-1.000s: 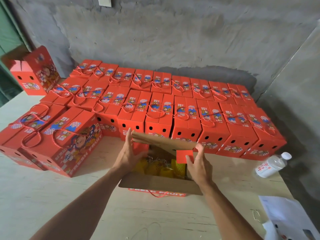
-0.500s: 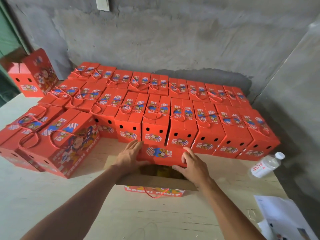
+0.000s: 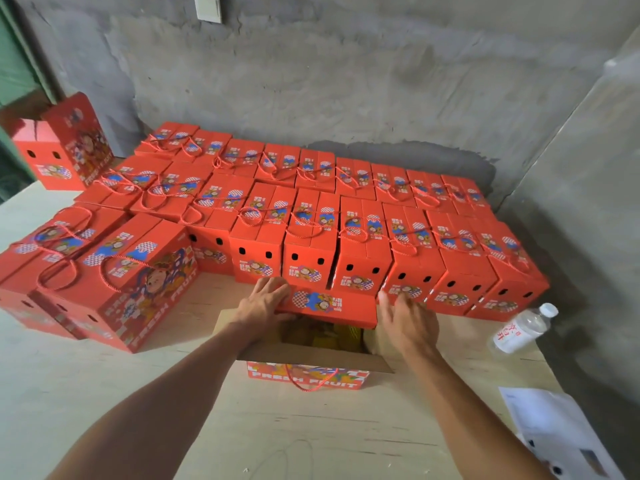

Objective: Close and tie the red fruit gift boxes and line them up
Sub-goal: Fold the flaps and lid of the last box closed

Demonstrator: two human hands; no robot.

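Note:
An open red fruit gift box stands in front of me on the table, yellow fruit showing inside. Its far red flap is folded down over the opening. My left hand rests on the flap's left end with straight fingers. My right hand lies at the flap's right end, fingers spread and relaxed. The near brown flap stays open, and a red cord hangs at the box front. Several closed, tied red boxes stand in rows behind.
Two closed boxes lie at the left, and one more red box stands at the far left corner. A plastic water bottle lies at the right. White paper sits at the near right. Grey walls bound the back and right.
The far red flap, which stood up a second ago, has been folded down over the opening. Both hands moved onto its ends, and my right hand has shifted slightly right.

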